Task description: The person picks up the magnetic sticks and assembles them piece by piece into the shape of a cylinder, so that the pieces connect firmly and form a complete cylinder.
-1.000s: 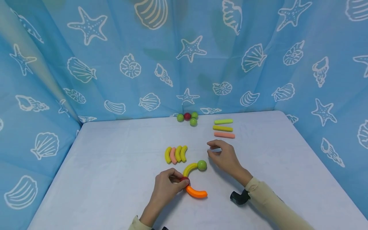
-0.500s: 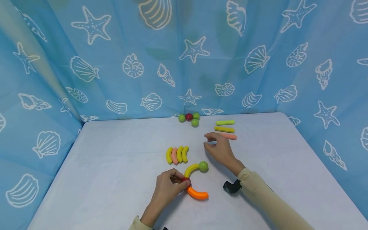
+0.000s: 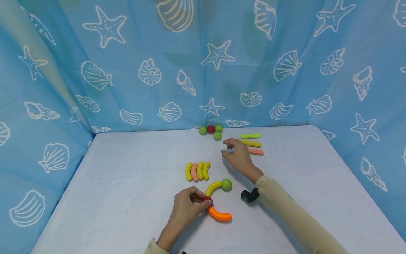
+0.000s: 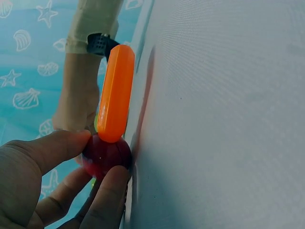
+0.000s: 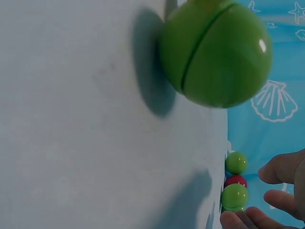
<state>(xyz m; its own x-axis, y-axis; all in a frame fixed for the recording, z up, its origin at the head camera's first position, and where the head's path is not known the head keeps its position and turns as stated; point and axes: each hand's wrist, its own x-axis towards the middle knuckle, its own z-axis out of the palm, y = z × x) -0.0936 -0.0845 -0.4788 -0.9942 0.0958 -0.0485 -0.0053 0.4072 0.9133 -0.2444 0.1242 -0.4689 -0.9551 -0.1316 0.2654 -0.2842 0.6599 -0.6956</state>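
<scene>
At the front of the table, my left hand [image 3: 187, 206] pinches a red ball [image 4: 106, 155] between thumb and fingers. Joined to this ball are an orange curved rod [image 3: 220, 215] and a yellow curved rod [image 3: 213, 187]. A green ball [image 3: 226, 185] sits at the yellow rod's far end, so the pieces form a C shape. Farther back, my right hand [image 3: 239, 157] hovers over the table with thumb and fingers apart, holding nothing. It partly covers a straight yellow rod [image 3: 253, 144] and a straight pink rod [image 3: 256, 151].
A straight lime rod [image 3: 251, 135] lies behind the other two. Near the back edge, a loose red ball [image 3: 210, 129] sits among three green balls [image 3: 203, 130]. Several short curved rods [image 3: 189, 171], yellow and pink, lie side by side mid-table. A shell-patterned blue curtain [image 3: 149, 95] hangs behind.
My right hand has moved away from me and slightly left, toward the straight rods and loose balls. The left hand keeps its pinch on the red ball. The head view has shifted slightly.
</scene>
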